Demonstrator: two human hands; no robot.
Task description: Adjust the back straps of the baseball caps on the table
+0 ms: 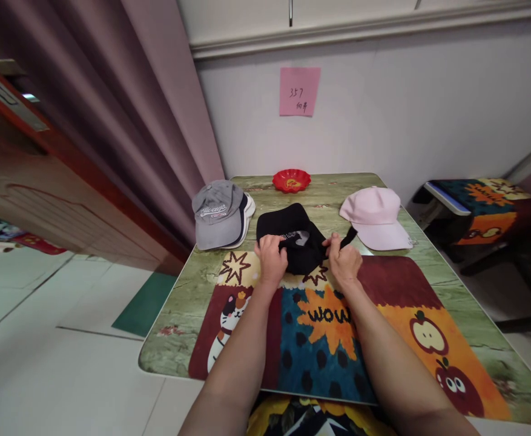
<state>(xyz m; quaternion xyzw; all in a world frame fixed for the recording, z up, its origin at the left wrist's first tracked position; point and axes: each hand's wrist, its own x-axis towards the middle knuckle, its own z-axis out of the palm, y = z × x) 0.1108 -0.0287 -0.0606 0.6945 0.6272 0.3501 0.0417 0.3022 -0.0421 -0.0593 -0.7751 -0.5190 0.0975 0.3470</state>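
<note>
A black cap is held up over the patterned mat, its inside partly showing. My left hand is closed on the cap's near left edge. With the fingers pinched, my right hand grips the cap's right side, where a black strap sticks out past the fingers. To the left lies a stack of caps, a grey one on top and a white brim under it. A pink cap rests to the right of my right hand.
A red scalloped dish sits at the back of the green wood-look table. Behind it is a wall with a pink note. A curtain and wooden door border the left; a stool stands at right.
</note>
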